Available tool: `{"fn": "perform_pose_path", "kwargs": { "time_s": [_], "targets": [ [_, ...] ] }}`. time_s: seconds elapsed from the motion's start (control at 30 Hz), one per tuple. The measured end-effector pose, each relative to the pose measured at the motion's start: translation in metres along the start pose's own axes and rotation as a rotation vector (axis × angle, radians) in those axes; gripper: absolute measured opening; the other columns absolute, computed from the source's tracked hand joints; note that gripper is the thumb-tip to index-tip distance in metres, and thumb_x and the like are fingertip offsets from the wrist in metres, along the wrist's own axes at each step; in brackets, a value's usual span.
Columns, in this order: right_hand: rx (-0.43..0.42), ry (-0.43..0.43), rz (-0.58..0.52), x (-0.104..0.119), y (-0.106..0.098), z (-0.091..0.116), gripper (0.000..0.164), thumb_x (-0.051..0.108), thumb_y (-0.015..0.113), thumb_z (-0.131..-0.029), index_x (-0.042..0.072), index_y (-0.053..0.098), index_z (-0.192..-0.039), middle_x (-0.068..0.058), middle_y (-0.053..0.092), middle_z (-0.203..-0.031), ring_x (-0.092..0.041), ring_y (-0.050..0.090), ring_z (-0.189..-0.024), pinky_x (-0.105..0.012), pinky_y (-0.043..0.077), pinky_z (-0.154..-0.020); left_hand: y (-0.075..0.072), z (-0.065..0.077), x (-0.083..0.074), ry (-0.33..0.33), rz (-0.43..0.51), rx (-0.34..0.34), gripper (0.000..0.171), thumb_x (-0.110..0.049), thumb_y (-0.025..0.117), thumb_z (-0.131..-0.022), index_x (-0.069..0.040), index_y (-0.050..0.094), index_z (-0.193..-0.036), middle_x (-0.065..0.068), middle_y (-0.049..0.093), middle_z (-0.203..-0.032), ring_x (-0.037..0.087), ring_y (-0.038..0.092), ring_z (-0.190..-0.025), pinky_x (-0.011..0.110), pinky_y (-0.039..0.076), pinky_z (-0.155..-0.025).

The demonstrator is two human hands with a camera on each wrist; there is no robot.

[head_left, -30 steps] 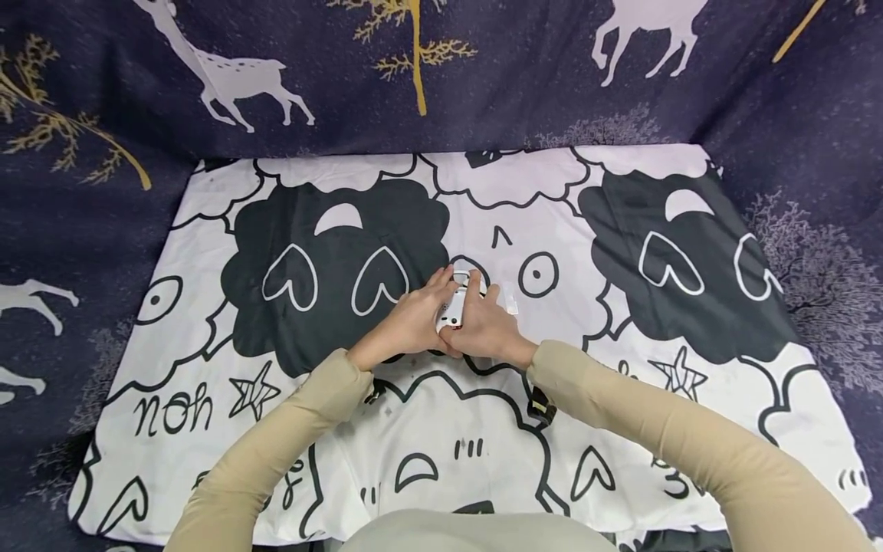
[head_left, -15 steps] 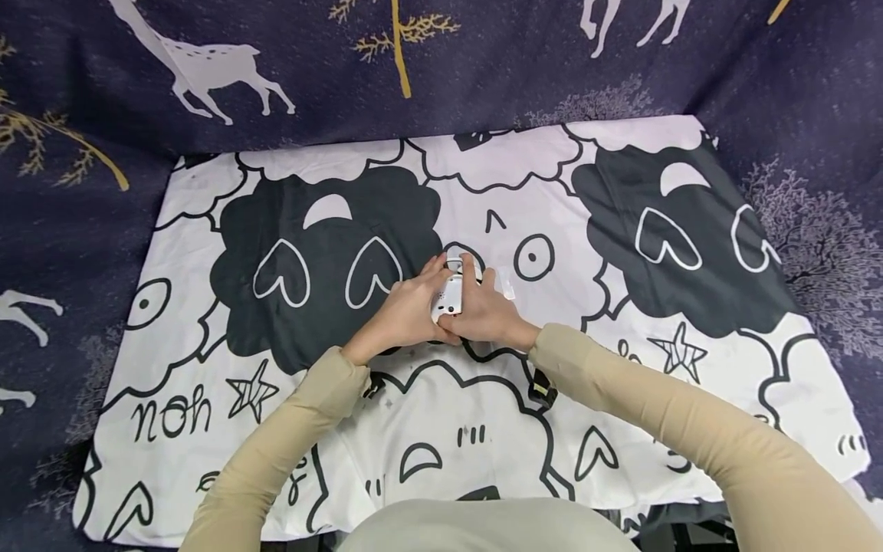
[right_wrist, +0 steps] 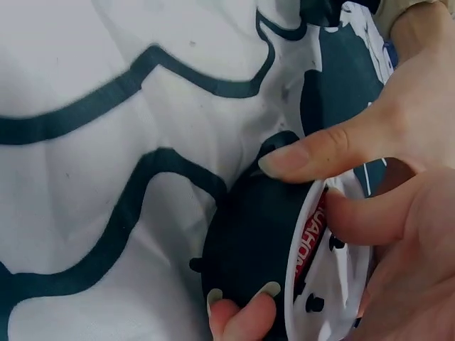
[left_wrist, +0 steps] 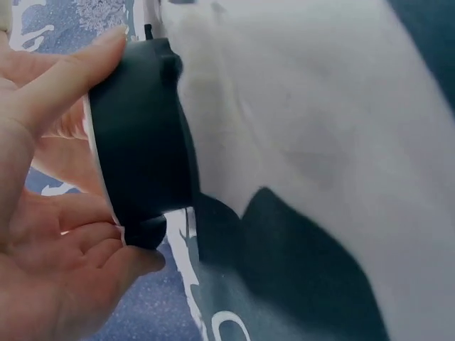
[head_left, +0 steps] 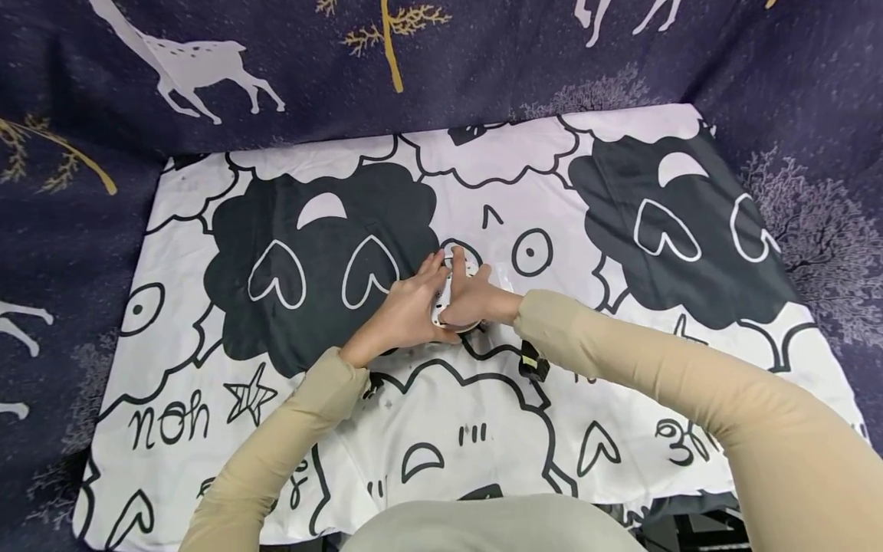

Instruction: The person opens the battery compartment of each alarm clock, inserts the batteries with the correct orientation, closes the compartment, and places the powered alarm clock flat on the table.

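Observation:
Between both hands is a round device with a black side wall [left_wrist: 142, 128] and a white, dotted face [head_left: 440, 304]. My left hand [head_left: 408, 313] grips its left side, thumb on the black wall and fingers curled round the rim in the left wrist view. From the right, my right hand [head_left: 472, 297] holds it too. In the right wrist view that thumb lies on the black wall, a bent finger is at a red lettered strip [right_wrist: 311, 231] inside the white rim, and two fingertips [right_wrist: 249, 316] are against the wall. Small black pegs [right_wrist: 315, 304] stick out of the white face.
Under the device spreads a black-and-white cartoon cloth [head_left: 428, 414] covering the table. A clear plastic piece [head_left: 505, 277] lies just right of the right hand. Dark blue printed curtains [head_left: 310, 77] stand behind and at the sides.
The right hand has shifted over the device and its forearm has swung up a little. The white blocky part between the hands is now mostly covered. The head view has shifted slightly.

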State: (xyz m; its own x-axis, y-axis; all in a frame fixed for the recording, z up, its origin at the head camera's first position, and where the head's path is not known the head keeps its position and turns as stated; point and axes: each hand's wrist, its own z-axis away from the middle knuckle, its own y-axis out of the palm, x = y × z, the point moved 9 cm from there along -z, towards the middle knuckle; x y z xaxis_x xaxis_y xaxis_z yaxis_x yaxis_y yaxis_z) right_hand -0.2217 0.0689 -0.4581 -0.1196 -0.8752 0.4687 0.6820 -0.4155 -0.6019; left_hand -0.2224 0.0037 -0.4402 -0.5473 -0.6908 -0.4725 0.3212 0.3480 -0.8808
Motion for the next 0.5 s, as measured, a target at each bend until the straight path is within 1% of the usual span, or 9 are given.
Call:
{"fn": "perform_pose_path", "kwargs": {
  "time_s": [0.07,0.1,0.13,0.2,0.23,0.33,0.5],
  "targets": [
    [-0.009,0.009,0.022,0.0006,-0.0005,-0.0003,0.107,0.020,0.060,-0.075,0.010,-0.022,-0.143,-0.038,0.003,-0.143,-0.041,0.024,-0.128,-0.042,0.046,-0.087,0.0003,-0.0005,-0.0006,-0.002,-0.005,0.003,0.101,-0.046,0.083,-0.056,0.002,0.041,-0.135,0.021,0.023,-0.149,0.031,0.024,-0.138,0.045,0.040,-0.099],
    [-0.013,0.011,0.028,0.0008,-0.0006,-0.0004,0.108,0.020,0.060,-0.074,0.010,-0.021,-0.144,-0.038,0.006,-0.141,-0.041,0.031,-0.123,-0.040,0.046,-0.086,0.0002,-0.0007,-0.0010,-0.002,-0.010,0.004,0.102,-0.046,0.083,-0.056,0.002,0.041,-0.135,0.021,0.023,-0.148,0.032,0.024,-0.138,0.045,0.040,-0.099],
    [-0.020,0.013,0.030,0.0008,-0.0009,-0.0007,0.109,0.019,0.061,-0.073,0.010,-0.021,-0.144,-0.039,0.008,-0.139,-0.039,0.039,-0.115,-0.038,0.047,-0.080,-0.0001,-0.0012,-0.0014,-0.002,-0.016,0.005,0.102,-0.047,0.083,-0.056,0.002,0.041,-0.135,0.021,0.023,-0.148,0.032,0.024,-0.137,0.046,0.041,-0.098],
    [-0.032,0.009,0.033,0.0011,-0.0011,-0.0015,0.110,0.018,0.062,-0.072,0.010,-0.021,-0.144,-0.039,0.011,-0.137,-0.035,0.048,-0.098,-0.034,0.046,-0.072,-0.0012,-0.0021,-0.0021,-0.003,-0.028,0.006,0.103,-0.049,0.083,-0.055,0.002,0.041,-0.135,0.022,0.025,-0.147,0.033,0.026,-0.137,0.046,0.043,-0.096],
    [-0.040,0.008,0.035,0.0011,-0.0014,-0.0018,0.110,0.017,0.062,-0.071,0.010,-0.021,-0.144,-0.039,0.012,-0.136,-0.033,0.050,-0.092,-0.033,0.045,-0.069,-0.0022,-0.0028,-0.0022,-0.005,-0.036,0.002,0.103,-0.050,0.083,-0.055,0.001,0.042,-0.134,0.022,0.026,-0.147,0.033,0.027,-0.136,0.046,0.044,-0.094],
    [-0.063,-0.009,0.031,0.0021,-0.0024,-0.0028,0.110,0.016,0.062,-0.071,0.009,-0.020,-0.144,-0.040,0.011,-0.135,-0.030,0.053,-0.081,-0.030,0.044,-0.065,-0.0051,-0.0049,-0.0016,-0.017,-0.051,-0.008,0.103,-0.052,0.082,-0.054,-0.001,0.043,-0.134,0.021,0.029,-0.146,0.033,0.029,-0.135,0.046,0.047,-0.089],
    [-0.071,-0.015,0.005,-0.0004,-0.0018,-0.0043,0.111,0.011,0.061,-0.067,0.009,-0.019,-0.144,-0.041,0.010,-0.135,-0.031,0.055,-0.076,-0.029,0.044,-0.063,-0.0046,-0.0079,-0.0007,-0.029,-0.037,0.002,0.105,-0.056,0.081,-0.052,-0.004,0.043,-0.135,0.019,0.030,-0.146,0.032,0.030,-0.135,0.046,0.048,-0.086]
  ]
}}
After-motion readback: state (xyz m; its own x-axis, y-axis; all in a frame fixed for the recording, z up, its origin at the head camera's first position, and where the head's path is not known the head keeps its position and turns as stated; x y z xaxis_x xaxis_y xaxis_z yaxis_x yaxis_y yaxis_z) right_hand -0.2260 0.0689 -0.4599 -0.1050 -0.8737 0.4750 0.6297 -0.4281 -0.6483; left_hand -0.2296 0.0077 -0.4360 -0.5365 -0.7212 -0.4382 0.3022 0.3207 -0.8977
